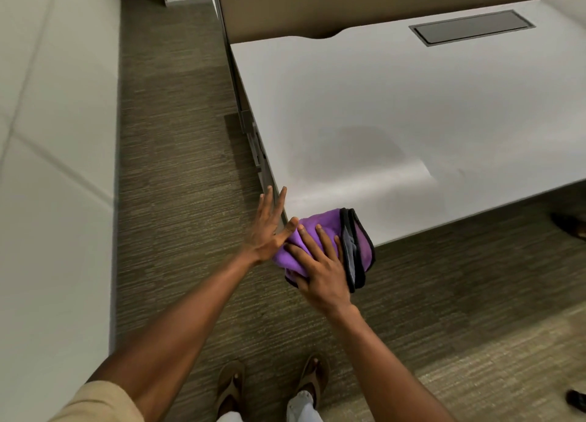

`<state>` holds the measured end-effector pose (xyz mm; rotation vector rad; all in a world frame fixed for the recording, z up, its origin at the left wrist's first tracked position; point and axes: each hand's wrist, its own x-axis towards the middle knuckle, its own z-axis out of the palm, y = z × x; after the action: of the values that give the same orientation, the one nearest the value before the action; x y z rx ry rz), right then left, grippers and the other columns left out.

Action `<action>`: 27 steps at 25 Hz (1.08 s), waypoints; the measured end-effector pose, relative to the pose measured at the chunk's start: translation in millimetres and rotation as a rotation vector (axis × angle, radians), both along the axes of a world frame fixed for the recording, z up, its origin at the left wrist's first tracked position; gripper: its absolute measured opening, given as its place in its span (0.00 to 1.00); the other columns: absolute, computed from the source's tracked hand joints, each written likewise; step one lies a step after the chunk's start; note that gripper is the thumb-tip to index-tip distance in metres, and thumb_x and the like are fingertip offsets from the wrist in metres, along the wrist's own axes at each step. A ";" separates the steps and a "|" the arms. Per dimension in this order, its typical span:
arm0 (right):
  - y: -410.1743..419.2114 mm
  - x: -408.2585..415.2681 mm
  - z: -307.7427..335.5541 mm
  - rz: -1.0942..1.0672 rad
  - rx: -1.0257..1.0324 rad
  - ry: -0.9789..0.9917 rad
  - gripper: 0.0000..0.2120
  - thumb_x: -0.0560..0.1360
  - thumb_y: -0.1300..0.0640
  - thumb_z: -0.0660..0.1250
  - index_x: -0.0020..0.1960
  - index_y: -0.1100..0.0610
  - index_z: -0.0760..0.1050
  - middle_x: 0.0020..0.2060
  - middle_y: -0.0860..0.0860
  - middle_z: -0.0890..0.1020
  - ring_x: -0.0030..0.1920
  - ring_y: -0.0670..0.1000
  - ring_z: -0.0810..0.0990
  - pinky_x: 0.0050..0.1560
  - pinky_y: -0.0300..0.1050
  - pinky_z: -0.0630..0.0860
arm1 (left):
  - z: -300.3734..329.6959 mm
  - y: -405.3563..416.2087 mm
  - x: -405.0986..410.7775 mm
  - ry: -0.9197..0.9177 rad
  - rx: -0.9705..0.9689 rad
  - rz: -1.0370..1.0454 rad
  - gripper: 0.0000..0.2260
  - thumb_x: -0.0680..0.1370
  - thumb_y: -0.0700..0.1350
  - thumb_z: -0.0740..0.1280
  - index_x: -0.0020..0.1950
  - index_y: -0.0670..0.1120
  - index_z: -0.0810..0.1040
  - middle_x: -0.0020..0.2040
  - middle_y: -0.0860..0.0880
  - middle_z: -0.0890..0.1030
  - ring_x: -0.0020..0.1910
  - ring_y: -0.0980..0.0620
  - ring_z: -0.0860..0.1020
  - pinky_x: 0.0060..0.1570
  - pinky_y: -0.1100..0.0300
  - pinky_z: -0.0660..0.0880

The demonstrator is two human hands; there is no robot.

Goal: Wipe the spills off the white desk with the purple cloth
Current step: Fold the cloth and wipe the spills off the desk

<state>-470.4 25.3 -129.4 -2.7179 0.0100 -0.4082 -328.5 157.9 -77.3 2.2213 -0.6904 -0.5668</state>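
One white laminate desk over brown carpet. One folded purple cloth overhangs its near corner; right hand lies flat on it, fingers spread; left hand open, thumb touching it.

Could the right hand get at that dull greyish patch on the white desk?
Probably yes: the right hand rests on the folded purple cloth at the white desk's near corner; nothing stands between it and the greyish patch.

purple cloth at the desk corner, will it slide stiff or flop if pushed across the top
Probably floppy: the purple cloth is folded in layers and droops over the corner of the white desk. Likely light, and it may bunch or unfold when pushed unless the right hand presses flat on it.
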 end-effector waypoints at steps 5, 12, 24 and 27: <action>-29.1 -22.4 -4.6 0.146 -0.112 -0.022 0.39 0.75 0.46 0.75 0.81 0.41 0.61 0.83 0.49 0.58 0.83 0.61 0.52 0.82 0.64 0.42 | 13.9 6.1 -26.2 0.054 -0.092 0.138 0.46 0.70 0.80 0.47 0.83 0.58 0.43 0.84 0.50 0.41 0.83 0.48 0.44 0.77 0.38 0.48; 5.7 -15.7 22.9 -0.051 0.095 0.086 0.35 0.72 0.40 0.73 0.77 0.46 0.70 0.81 0.47 0.64 0.81 0.59 0.58 0.79 0.63 0.55 | 1.9 -6.2 -68.6 0.749 -0.432 0.651 0.32 0.76 0.54 0.72 0.76 0.43 0.70 0.71 0.39 0.76 0.68 0.42 0.77 0.70 0.45 0.73; -54.2 -30.3 70.4 -0.466 0.363 0.229 0.37 0.74 0.41 0.74 0.79 0.44 0.65 0.77 0.55 0.63 0.76 0.57 0.63 0.73 0.58 0.69 | 45.4 0.1 -84.5 0.384 -0.364 0.624 0.17 0.75 0.41 0.76 0.64 0.41 0.81 0.57 0.44 0.84 0.57 0.46 0.81 0.58 0.50 0.81; -63.2 -19.3 81.8 -0.590 0.502 0.197 0.31 0.73 0.41 0.76 0.71 0.52 0.74 0.63 0.55 0.80 0.60 0.53 0.77 0.59 0.49 0.78 | 62.6 -1.4 -82.2 0.279 -0.408 0.623 0.15 0.73 0.40 0.78 0.59 0.41 0.83 0.52 0.46 0.85 0.50 0.50 0.82 0.49 0.62 0.80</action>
<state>-489.6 -37.9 -47.6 -2.1980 0.8610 -0.2474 -410.7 156.5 -14.6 1.7892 0.0466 -0.3612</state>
